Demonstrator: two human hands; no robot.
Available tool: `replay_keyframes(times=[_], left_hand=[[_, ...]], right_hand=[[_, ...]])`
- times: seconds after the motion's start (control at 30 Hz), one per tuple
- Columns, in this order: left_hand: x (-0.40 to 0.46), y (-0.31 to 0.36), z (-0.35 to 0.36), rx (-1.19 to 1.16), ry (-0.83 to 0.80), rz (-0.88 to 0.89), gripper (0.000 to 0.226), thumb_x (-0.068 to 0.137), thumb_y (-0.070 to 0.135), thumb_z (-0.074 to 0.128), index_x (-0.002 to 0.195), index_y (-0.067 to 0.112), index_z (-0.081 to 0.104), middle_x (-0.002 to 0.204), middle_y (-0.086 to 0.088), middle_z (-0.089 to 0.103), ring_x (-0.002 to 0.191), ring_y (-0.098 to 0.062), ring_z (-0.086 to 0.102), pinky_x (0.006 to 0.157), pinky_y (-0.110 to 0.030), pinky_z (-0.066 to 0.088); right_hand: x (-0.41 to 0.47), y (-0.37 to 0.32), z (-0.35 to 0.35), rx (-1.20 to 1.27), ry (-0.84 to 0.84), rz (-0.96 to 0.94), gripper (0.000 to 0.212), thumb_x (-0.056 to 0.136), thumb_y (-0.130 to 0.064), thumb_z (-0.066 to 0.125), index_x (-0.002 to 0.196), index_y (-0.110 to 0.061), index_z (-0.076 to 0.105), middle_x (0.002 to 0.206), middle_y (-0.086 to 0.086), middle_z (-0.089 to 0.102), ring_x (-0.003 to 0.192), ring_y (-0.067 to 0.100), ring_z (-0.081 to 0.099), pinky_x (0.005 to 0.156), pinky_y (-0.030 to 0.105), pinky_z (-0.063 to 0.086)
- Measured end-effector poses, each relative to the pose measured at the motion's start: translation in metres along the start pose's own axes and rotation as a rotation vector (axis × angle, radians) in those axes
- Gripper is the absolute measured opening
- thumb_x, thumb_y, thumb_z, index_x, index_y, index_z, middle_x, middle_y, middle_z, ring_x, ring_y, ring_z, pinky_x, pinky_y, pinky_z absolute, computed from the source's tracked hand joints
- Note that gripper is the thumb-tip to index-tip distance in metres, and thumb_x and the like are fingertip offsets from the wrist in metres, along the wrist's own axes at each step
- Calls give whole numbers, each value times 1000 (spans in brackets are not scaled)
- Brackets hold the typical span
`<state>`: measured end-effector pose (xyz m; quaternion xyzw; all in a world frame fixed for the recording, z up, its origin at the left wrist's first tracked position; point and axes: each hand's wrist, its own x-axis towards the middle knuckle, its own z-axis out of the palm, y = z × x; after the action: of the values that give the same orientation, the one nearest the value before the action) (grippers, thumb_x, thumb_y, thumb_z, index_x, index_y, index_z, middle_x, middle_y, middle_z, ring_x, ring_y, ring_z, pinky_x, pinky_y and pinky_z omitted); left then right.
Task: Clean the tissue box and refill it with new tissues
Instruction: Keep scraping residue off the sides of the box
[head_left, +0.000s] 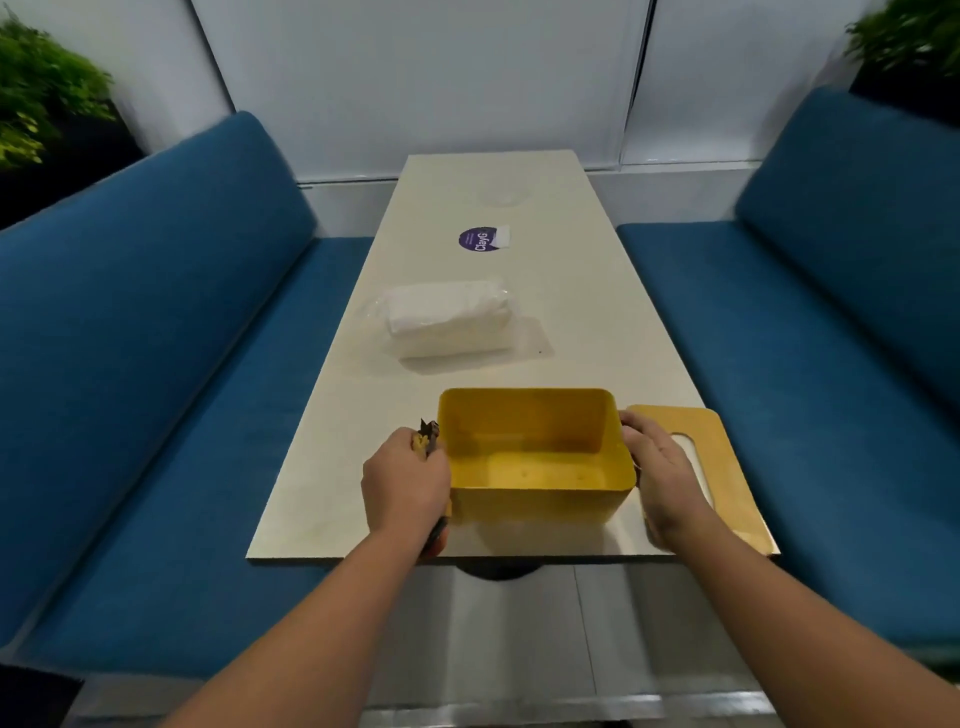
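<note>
**Both hands on the open yellow box**

The open-topped yellow plastic tissue box (535, 457) sits near the front edge of the pale tabletop (597, 291), its inside bare. The left hand (405, 480) is curled round a small dark-and-yellow object (429, 436), pressed to the box's left wall. The right hand (662, 473) touches the right wall with loosely bent fingers. A flat wooden lid with a slot (727, 467) lies under that hand. A plastic-wrapped white tissue pack (447, 317) rests farther back.

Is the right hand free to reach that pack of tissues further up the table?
Probably yes: the right hand rests against the yellow box, gripping nothing, and bare table lies before the tissue pack.
</note>
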<state>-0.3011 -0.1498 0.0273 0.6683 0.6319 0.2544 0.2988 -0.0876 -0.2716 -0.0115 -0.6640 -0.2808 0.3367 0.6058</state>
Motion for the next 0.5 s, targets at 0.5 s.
replay_keyframes(times=[0.5], left_hand=[[15,32,-52,28,117,68,36,97,44,45,78,20,63,71,1,60,67,-14,53,54,-26,37]], right_hand=[[19,-40,-6,-279,158,-184,39,100,-34,49,138,-32,44,144,-5,45,129,14,43,98,33,39]])
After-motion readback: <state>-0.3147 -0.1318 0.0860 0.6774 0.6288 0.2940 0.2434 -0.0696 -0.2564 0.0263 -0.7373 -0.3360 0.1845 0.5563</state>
